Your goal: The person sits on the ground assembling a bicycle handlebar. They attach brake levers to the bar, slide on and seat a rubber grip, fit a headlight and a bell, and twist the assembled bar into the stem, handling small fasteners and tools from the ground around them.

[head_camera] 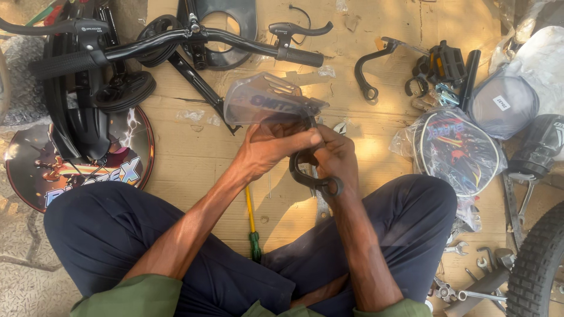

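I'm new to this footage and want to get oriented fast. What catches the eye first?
At the centre, the left hand and right hand together grip a curved black bracket beneath a translucent plastic guard. Black handlebars stretch across the upper left, and a yellow-shafted screwdriver lies between the crossed legs.

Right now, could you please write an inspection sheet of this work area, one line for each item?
Surface: cardboard sheet on the ground.
Job's things: black curved bracket and clear plastic guard, held together above the lap.
Clutter: handlebar, round printed disc, yellow screwdriver, wrenches, bagged wheel cover.
Grippers: left hand and right hand both grip the bracket.
Cables: brake cable.
Surroundings: knobby tyre.
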The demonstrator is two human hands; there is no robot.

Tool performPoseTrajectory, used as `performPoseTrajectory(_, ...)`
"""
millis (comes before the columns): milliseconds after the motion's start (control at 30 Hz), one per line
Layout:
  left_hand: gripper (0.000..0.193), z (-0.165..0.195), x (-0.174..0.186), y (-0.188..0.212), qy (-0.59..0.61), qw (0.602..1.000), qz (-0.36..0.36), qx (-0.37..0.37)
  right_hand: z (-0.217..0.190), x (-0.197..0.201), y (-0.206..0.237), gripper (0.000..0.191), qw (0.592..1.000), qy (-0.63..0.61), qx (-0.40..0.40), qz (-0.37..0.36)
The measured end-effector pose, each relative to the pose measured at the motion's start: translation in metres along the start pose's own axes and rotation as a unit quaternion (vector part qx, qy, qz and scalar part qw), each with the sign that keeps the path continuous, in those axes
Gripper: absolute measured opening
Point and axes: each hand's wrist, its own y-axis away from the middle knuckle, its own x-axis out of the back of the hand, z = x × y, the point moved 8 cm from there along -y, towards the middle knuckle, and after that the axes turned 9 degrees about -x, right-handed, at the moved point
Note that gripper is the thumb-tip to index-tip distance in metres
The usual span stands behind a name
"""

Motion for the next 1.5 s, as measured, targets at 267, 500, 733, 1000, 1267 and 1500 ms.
performPoseTrajectory(267,0.041,-0.001,-0.001,0.005,-0.040,0.998,0.024,0.036,0.020,0.004,-0.001,0.017,0.997,-0.064,-0.048,0.010)
performPoseTrajectory(500,0.026,0.002,-0.005,0.007,-0.073,0.995,0.068,0.025,0.020,0.002,0.005,0.017,0.993,-0.081,-0.054,0.062)
performPoseTrajectory(733,0.034,0.008,-0.001,0.007,-0.208,0.973,0.083,0.065,0.019,-0.009,0.008,0.023,0.991,-0.124,-0.026,0.052)
performPoseTrajectory(1000,0.022,0.006,-0.005,0.010,-0.039,0.996,0.062,0.055,0.022,-0.004,0.003,0.014,0.992,-0.102,-0.062,0.049)
performPoseTrajectory(1267,0.050,0.008,-0.001,0.001,0.229,0.972,0.058,-0.014,0.005,-0.010,0.001,0.018,0.992,0.008,0.102,0.075)
performPoseTrajectory(1500,0.092,-0.001,0.010,0.002,0.266,0.962,0.060,0.021,-0.019,-0.029,0.012,0.056,0.979,0.029,0.190,0.065)
